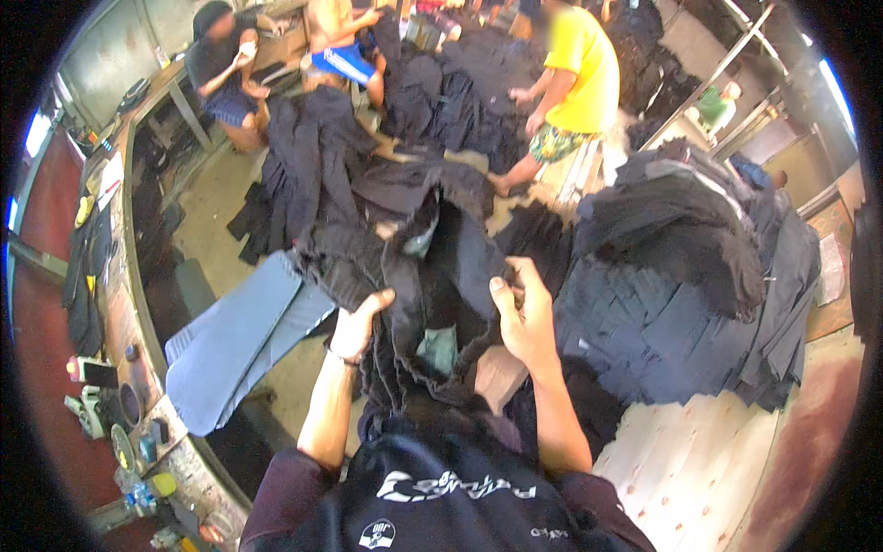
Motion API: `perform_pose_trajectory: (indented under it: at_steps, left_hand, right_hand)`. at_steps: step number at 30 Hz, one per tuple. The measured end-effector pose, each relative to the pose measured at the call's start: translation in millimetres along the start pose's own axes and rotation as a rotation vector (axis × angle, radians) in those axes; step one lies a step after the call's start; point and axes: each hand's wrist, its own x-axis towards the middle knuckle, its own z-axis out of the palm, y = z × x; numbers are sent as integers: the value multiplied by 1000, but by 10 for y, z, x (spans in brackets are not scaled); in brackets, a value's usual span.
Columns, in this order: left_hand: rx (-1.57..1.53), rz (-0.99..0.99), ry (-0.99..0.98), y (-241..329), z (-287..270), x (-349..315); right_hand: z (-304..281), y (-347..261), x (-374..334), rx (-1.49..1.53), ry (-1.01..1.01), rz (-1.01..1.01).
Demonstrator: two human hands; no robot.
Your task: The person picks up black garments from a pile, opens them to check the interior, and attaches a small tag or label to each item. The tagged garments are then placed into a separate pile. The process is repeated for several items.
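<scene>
Between my hands hangs a black denim garment (469,262), apparently a pair of trousers, its frayed opening spread wide. A pale green patch of cloth (438,350) shows inside it. My left hand (361,324) is closed on the left edge, thumb on top. On the opposite edge, my right hand (526,317) grips the cloth between thumb and curled fingers. More black cloth (317,175) is heaped just beyond the garment, touching it or running into it; I cannot tell where one ends.
Long blue-grey flat pieces with rounded ends (239,340) lie at my left. A big pile of dark garments (662,294) stands at my right. A cluttered bench (138,304) curves along the left. Ahead are a person in yellow (589,69) and other people near dark cloth heaps.
</scene>
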Motion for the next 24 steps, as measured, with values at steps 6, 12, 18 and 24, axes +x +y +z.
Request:
perform_pose_trajectory:
  at_steps: [6,12,18,24]
  left_hand:
    - [19,87,-49,19,-198,7]
    - [241,-38,-109,57,-354,141]
    - [549,110,-383,293,-97,110]
    - [539,-47,-618,163,44,-2]
  right_hand:
    - [102,-91,-391,-110,-49,-59]
    - [191,-161,-561,-138,-90,34]
    - [1,-393,-396,-729,-113,-479]
    - [158,-189,162,-975,-809,-388]
